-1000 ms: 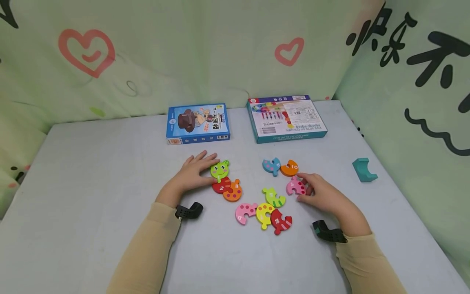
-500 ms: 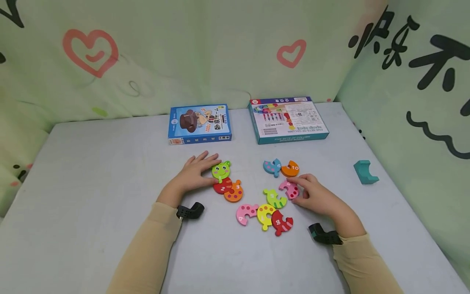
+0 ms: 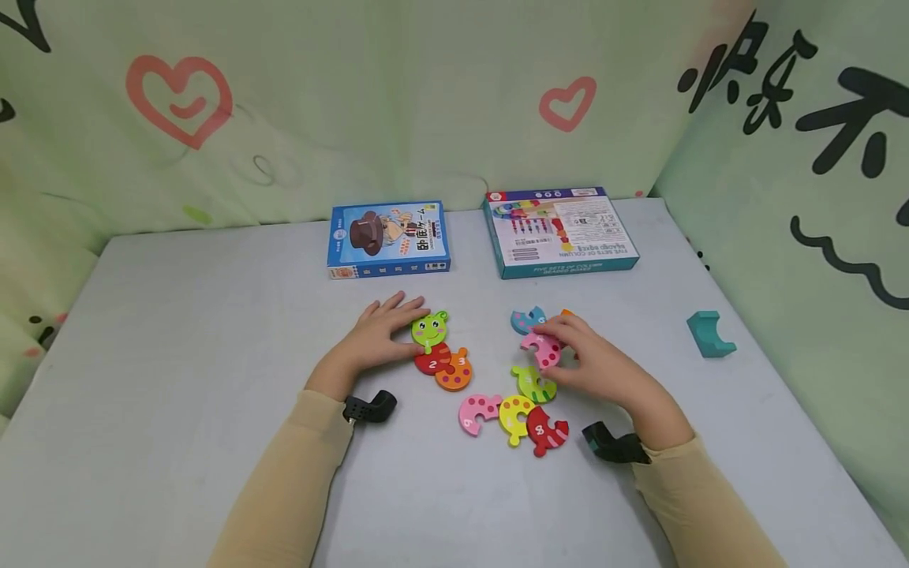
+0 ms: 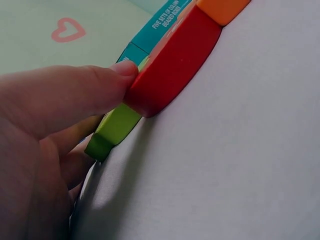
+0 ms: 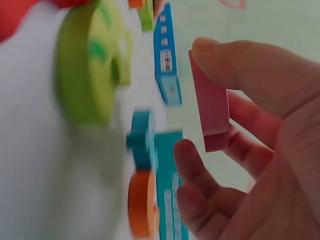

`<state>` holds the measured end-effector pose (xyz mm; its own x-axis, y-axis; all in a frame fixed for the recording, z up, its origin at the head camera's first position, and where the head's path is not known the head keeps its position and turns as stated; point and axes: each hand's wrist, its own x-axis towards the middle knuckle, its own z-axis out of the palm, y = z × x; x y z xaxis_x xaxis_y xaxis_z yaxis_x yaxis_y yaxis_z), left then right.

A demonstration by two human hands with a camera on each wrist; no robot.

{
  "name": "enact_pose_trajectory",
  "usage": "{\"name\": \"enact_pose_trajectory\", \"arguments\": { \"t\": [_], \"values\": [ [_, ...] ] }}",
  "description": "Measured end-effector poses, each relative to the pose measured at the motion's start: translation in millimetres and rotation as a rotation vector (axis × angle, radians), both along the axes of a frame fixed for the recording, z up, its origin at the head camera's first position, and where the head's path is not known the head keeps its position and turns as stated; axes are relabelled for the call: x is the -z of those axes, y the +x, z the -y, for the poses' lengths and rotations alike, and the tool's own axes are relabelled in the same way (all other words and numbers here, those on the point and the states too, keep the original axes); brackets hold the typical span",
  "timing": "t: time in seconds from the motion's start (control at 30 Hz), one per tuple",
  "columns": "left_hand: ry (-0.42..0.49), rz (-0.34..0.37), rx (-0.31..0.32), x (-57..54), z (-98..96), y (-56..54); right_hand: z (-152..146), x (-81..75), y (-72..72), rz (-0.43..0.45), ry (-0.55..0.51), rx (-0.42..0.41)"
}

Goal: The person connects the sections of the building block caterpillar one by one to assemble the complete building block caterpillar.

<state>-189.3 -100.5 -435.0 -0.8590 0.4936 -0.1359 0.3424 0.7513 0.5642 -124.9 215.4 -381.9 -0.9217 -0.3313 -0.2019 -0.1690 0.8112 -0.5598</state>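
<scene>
My right hand (image 3: 600, 363) pinches a pink puzzle piece (image 3: 541, 349) with darker dots between thumb and fingers. In the right wrist view this pink piece (image 5: 212, 105) is raised off the table. My left hand (image 3: 376, 339) has thumb and index finger at the edges of a green smiling caterpillar-head piece (image 3: 429, 330), joined to a red piece (image 3: 433, 361) marked 2 and an orange piece (image 3: 454, 371). The left thumb (image 4: 112, 80) lies against the red and green edges. Near the right hand are a green striped piece (image 3: 534, 385) and a blue piece (image 3: 527, 320); an orange one is mostly hidden behind the fingers.
Toward the front lie a pink piece (image 3: 477, 412), a yellow piece (image 3: 514, 416) and a red piece (image 3: 547, 432). Two flat boxes, one blue (image 3: 389, 237) and one teal and white (image 3: 561, 233), stand at the back. A teal curved block (image 3: 708, 334) sits near the right edge.
My right hand has carried the pink piece leftward from beside the orange piece to just above the green striped one. The left hand stays on the caterpillar head.
</scene>
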Motion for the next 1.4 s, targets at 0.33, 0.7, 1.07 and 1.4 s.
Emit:
{"name": "enact_pose_trajectory", "arguments": {
  "t": [0.33, 0.7, 1.07, 1.4],
  "values": [
    [-0.007, 0.016, 0.012, 4.7, -2.6, 2.7, 55.4, 12.8, -28.1, 0.081, -0.039, -0.183],
    [-0.014, 0.01, 0.016, 2.7, -3.2, 1.2, 68.2, 19.4, -35.1, 0.103, 0.023, -0.203],
    [-0.006, 0.006, 0.003, -0.5, -1.8, 0.5, 72.0, 19.0, -35.7, 0.072, 0.053, -0.23],
    [-0.005, -0.002, 0.008, -1.1, 1.5, -0.5, 35.7, -6.1, -26.5, 0.044, -0.029, -0.069]
  ]
}}
